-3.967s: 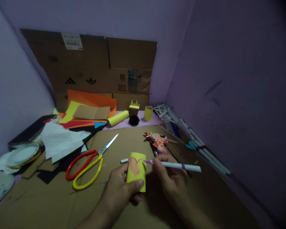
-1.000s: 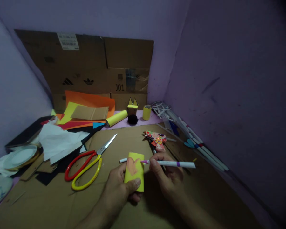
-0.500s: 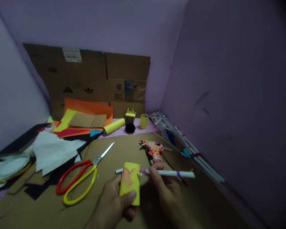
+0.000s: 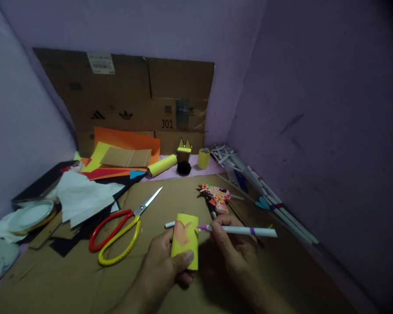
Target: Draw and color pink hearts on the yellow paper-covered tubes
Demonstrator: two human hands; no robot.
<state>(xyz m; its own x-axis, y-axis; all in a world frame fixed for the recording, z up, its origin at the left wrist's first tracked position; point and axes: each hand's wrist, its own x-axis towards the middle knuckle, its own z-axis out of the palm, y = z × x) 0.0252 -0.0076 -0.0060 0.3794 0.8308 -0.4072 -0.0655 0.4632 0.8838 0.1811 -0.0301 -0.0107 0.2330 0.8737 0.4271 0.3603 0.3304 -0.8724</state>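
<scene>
My left hand (image 4: 170, 257) is closed around a yellow paper-covered tube (image 4: 185, 257), its thumb across the lower front. An orange heart-like shape (image 4: 182, 233) is drawn on the tube's face. A white stick-like piece (image 4: 170, 225), perhaps a marker cap, pokes out behind the tube's left side. Between thumb and fingers, my right hand (image 4: 232, 244) grips a white felt-tip marker (image 4: 249, 230) with a purple band. Its purple tip points left at the tube's right edge; whether it touches I cannot tell. Scissors (image 4: 139, 210) with one red and one yellow handle lie left of the tube.
Beyond my right hand lies a patterned pouch (image 4: 218, 196) with pens. Yellow rolls (image 4: 162, 165) and a small eared box (image 4: 184, 152) stand near the cardboard backboard (image 4: 131, 91). Coloured paper (image 4: 127, 137) and white tissue (image 4: 85, 196) crowd the left; white sticks (image 4: 291, 218) line the right wall.
The whole view has shifted slightly, so everything sits a little further right and higher. Both hands keep their holds; the marker tip stays near the tube's right edge.
</scene>
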